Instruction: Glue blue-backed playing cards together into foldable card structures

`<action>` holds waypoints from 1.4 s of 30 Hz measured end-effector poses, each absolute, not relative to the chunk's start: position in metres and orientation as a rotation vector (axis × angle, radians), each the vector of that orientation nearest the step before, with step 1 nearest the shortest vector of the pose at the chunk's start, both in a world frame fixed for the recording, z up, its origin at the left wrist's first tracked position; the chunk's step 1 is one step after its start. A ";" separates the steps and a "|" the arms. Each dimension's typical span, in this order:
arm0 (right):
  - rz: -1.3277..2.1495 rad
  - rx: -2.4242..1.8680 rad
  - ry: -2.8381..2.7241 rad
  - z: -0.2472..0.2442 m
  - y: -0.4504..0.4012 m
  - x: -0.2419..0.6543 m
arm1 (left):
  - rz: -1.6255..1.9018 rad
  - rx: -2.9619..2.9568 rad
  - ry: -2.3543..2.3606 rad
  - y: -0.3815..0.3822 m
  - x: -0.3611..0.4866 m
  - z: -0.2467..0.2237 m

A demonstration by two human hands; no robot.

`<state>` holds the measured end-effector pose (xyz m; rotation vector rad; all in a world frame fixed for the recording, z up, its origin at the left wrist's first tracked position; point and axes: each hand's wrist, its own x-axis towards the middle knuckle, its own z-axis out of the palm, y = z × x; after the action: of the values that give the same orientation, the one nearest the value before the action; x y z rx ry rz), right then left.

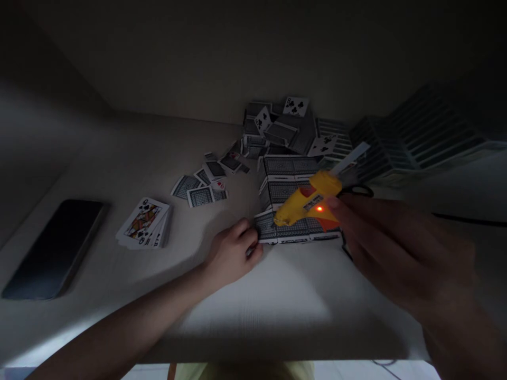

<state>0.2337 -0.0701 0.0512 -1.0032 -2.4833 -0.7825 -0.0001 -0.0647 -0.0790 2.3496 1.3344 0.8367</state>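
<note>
In the middle stands a stepped structure built of playing cards (293, 166), patterned backs outward. My left hand (235, 250) is closed, its fingers curled at the front left corner of the lowest step, pinching the card edge there. A yellow glue gun (304, 200) with an orange trigger and a lit red light is gripped in my right hand (412, 258). Its nozzle points left and down over the lowest step; whether it touches the cards I cannot tell. A pale glue stick (350, 158) sticks out of its back.
Loose cards (202, 184) lie behind my left hand. A card stack (144, 224) with a queen on top and a black phone (55, 248) are at left. More cards (285, 124) pile against the wall. Ribbed card-like structures (428, 132) and a black cable (471, 217) are at right.
</note>
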 end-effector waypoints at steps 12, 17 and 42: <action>-0.715 -1.144 -2.284 0.052 -0.078 0.242 | 0.825 2.336 1.307 -0.065 0.000 -0.078; -0.582 -1.322 -2.043 0.039 -0.069 0.242 | 0.951 2.244 1.259 -0.066 -0.004 -0.071; 0.065 -1.792 -1.709 -0.004 -0.063 0.251 | 0.996 2.445 1.213 -0.074 0.003 -0.073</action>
<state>0.2514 -0.0633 -0.0038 -1.7919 -1.7092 0.0646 0.0034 -0.0742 -0.0733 2.4446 1.2129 0.9964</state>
